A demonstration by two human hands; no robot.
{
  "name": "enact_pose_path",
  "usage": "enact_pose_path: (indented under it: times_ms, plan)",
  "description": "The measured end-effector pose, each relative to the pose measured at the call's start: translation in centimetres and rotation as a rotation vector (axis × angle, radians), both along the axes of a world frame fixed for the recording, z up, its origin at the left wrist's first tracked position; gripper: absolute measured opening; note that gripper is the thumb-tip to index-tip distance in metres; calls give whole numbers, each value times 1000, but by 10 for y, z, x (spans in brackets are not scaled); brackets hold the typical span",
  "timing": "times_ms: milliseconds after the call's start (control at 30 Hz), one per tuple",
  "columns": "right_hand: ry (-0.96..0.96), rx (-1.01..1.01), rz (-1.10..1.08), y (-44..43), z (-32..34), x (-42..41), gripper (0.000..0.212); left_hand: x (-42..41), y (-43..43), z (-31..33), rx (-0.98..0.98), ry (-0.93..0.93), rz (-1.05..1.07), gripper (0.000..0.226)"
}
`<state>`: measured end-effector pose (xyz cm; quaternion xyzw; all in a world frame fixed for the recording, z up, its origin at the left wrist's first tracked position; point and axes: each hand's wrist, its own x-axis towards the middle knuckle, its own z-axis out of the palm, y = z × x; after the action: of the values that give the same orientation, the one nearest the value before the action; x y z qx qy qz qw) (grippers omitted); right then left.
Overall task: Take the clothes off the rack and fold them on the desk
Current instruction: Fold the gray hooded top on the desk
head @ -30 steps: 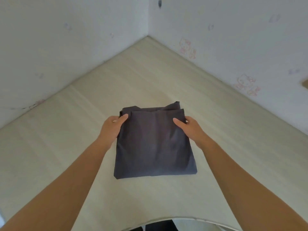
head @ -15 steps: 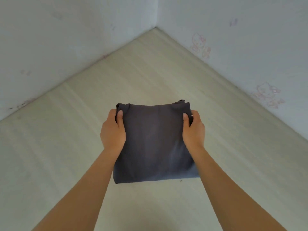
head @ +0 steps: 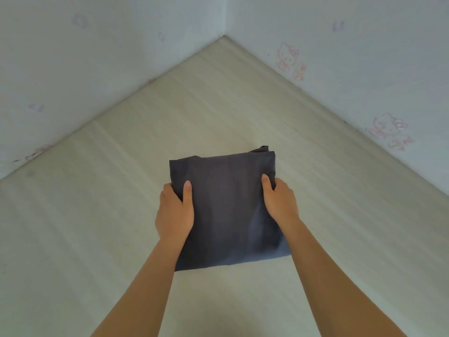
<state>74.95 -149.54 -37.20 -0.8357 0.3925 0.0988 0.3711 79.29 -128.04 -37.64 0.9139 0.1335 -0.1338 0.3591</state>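
Over the desk point(head: 97, 215), hands point(head: 175, 214) point(head: 279, 203) grip the garment point(head: 227, 205) by both edges.

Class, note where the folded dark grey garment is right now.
Centre of the head view: the folded dark grey garment is gripped at its sides by the left hand and right hand, over the pale desk, short of the wall corner.

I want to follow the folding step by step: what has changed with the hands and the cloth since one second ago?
The left hand slid from the far left corner of the cloth back along its left edge, toward the person. The right hand did the same along the right edge. Neither let go. The cloth stayed folded in the same square.
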Motion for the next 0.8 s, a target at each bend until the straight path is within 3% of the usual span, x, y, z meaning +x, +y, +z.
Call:
enact_pose_path:
  times_ms: [133,367,467,800]
  plan:
    - [-27,34,-5,13,2,-32,37,-15,12,4,-8,27,-58,53]
    - [0,110,-102,49,7,-112,33,-52,41,3,-90,3,-293,29]
    - [-22,161,-208,74,11,-161,26,-78,52,7,-147,9,-417,22]
    - [-170,47,-674,141,32,-341,27,-199,38,23,-256,-27,-839,20]
